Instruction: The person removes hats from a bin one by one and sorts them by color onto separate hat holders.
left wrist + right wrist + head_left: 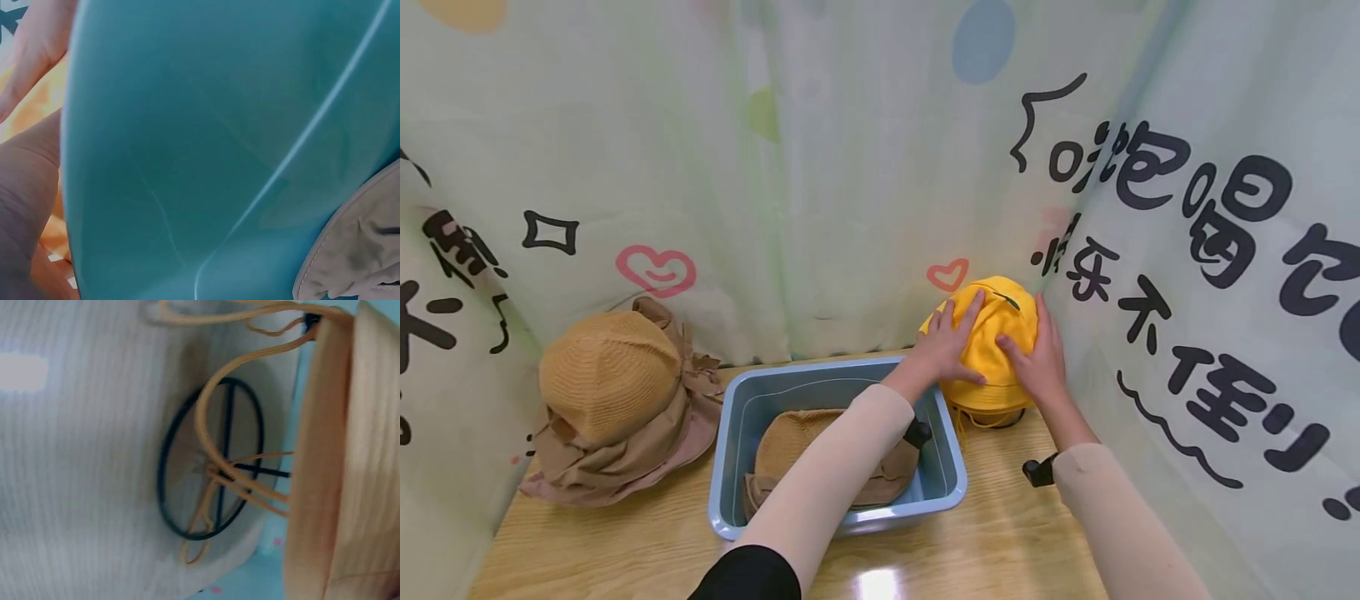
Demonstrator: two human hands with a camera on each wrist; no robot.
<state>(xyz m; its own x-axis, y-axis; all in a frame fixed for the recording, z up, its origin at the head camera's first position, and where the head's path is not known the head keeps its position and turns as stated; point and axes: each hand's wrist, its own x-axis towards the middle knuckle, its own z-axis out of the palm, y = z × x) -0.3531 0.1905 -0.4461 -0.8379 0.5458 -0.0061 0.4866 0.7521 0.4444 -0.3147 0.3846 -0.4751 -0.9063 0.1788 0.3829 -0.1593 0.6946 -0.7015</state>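
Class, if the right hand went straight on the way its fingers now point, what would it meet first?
Probably the printed curtain behind the yellow hat: the right hand points up along the hat's right side towards it. How deep the gap is, the head view leaves unclear.

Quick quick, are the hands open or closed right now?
Left hand: open, fingers spread against the yellow hat.
Right hand: open too, fingers along the hat's other side, thumb on its front.

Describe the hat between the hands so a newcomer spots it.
In the head view, find the blue bin. Just right of it, the left hand and right hand touch the yellow hat. It alone is yellow; the other hats are tan.
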